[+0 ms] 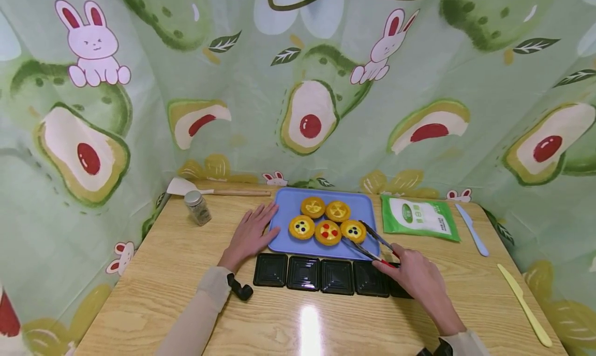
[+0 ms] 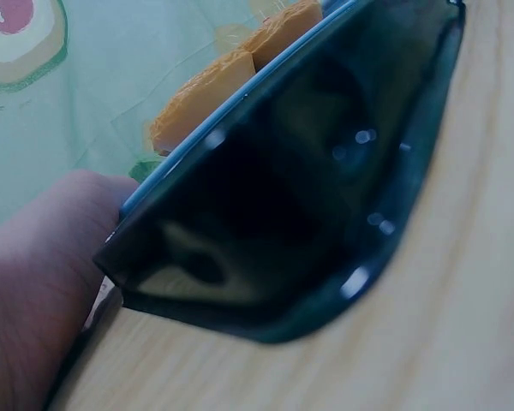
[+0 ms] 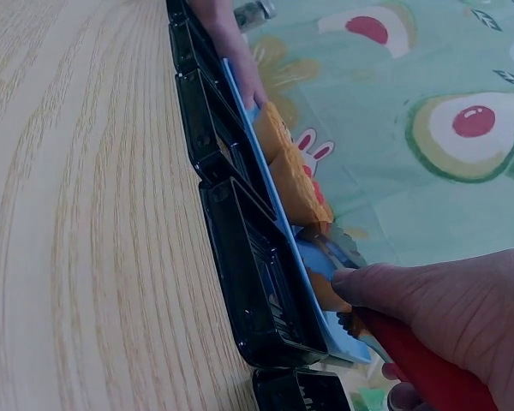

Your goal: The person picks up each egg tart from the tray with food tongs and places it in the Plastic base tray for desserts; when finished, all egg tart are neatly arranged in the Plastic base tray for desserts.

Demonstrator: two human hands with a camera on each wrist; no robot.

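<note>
— What was the right hand (image 1: 416,278) doing?

— Its fingers were clenched round the red handles of the tongs (image 1: 376,245), whose metal tips reached ahead of the fingertips to the tart (image 1: 353,231) at the near right of the blue tray (image 1: 286,211). The tips stood apart, either side of that tart; I could not tell whether they touched it.

— And the left hand (image 1: 251,234)?

— It lay flat with fingers released and straight, fingertips resting against the tray's left edge.

— Anything near the fingers?

— A row of black square containers (image 1: 303,273) sat just behind both hands, touching the tray's near edge. Four more tarts lay on the tray between the two hands
</note>
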